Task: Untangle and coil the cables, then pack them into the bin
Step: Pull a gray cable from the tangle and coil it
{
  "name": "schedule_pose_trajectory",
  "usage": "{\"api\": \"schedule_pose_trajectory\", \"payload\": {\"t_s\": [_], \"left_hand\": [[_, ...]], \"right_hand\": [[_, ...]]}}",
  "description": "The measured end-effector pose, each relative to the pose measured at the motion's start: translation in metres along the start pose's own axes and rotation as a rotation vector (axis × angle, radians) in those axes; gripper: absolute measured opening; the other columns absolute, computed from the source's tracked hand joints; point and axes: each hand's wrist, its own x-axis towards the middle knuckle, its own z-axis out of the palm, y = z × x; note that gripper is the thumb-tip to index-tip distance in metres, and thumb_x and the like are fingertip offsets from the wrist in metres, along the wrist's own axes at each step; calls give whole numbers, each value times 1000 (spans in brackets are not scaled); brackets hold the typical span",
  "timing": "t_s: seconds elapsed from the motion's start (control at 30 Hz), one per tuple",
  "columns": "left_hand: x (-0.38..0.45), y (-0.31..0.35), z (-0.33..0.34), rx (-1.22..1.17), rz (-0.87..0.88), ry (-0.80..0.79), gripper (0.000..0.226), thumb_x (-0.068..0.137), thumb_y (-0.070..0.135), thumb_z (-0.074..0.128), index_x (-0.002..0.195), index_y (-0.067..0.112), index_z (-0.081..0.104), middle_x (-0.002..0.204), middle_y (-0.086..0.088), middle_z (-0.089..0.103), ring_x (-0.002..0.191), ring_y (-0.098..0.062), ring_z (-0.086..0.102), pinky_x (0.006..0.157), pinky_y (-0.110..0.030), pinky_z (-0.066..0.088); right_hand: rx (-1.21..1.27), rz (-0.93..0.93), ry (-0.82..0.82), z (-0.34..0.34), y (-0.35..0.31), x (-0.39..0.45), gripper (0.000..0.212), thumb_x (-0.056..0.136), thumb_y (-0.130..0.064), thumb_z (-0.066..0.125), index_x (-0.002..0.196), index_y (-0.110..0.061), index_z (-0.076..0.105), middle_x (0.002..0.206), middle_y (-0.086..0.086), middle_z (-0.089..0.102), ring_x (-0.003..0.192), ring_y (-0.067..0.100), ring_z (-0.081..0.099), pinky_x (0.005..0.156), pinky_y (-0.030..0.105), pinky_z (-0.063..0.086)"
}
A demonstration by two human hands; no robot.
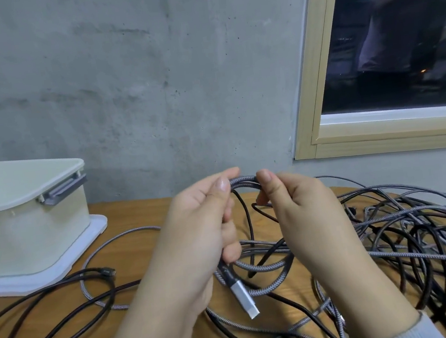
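Note:
Both hands are raised over the wooden table [138, 214], holding a small coil of grey braided cable [245, 180]. My left hand [200, 227] grips the coil's left side, and the cable's silver plug [245, 299] hangs below that fist. My right hand [299, 210] pinches the top of the loop between thumb and fingers. A big tangle of grey and black cables [406, 228] lies on the table to the right. A black cable [65, 311] loops across the table at the left. The cream bin [28, 227] stands open at the far left.
The bin sits on a white lid or tray [86, 248] and has a grey handle [63, 189]. A concrete wall [137, 81] rises right behind the table. A wood-framed window [316, 74] is at the upper right, dark outside.

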Motion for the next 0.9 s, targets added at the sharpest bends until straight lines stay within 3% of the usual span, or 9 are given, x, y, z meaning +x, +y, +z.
{"api": "schedule_pose_trajectory", "payload": {"t_s": [0.07,0.1,0.13,0.17,0.27,0.47,0.57,0.73,0.9], "left_hand": [[0,1,2,-25,10,24,26,101,16,41,118,18,61,53,4,30,38,-5,19,31,-16,21],[1,1,2,-37,21,36,27,101,14,40,119,19,60,57,-18,45,38,-4,19,31,-15,19],[1,2,2,-56,30,45,28,101,12,40,119,19,60,75,25,41,38,-4,18,31,-14,18],[1,3,2,-86,31,49,28,100,10,40,118,19,60,51,16,36,37,-4,18,31,-13,18],[0,6,1,-157,23,45,30,98,4,40,113,16,62,53,4,32,34,-4,17,32,-10,17],[-1,6,-1,-104,-11,45,31,99,5,34,106,13,63,51,3,34,35,-6,17,34,-12,15],[-2,6,0,-105,-29,35,31,100,6,32,106,13,62,51,3,34,34,-6,18,32,-12,17],[0,5,-3,-84,-30,30,27,101,9,36,107,13,62,51,3,35,33,-5,19,29,-13,19],[-1,4,-5,-56,-74,-13,26,101,10,37,107,12,62,52,3,37,33,-4,20,30,-12,17]], "right_hand": [[-1,-30,-46,1,1,1,51,82,-62,23,75,-27,60,54,-4,53,53,7,47,51,31,35],[2,-46,-67,0,2,1,50,83,-61,23,79,-27,60,56,-4,54,51,6,46,51,29,33],[6,-64,-80,0,2,1,48,85,-59,23,82,-28,60,59,-5,56,50,6,46,51,28,33],[17,-80,-84,0,3,1,42,88,-56,26,86,-30,59,63,-7,57,52,5,47,52,27,34],[68,-132,-66,-2,3,1,22,93,-46,37,104,-41,56,77,-15,61,74,0,56,63,25,44],[13,-233,58,-1,7,6,19,87,-41,48,90,-34,65,85,-11,51,82,1,50,66,16,40],[-2,-234,109,-7,9,7,4,89,-33,54,92,-33,56,88,-15,51,91,-6,48,70,7,38],[-41,-108,-3,-21,16,7,13,92,-38,50,81,-31,51,70,-12,56,70,-7,50,53,12,38],[19,-142,-16,-22,11,5,13,89,-35,56,77,-31,55,70,-12,60,66,-6,51,55,7,39]]}}
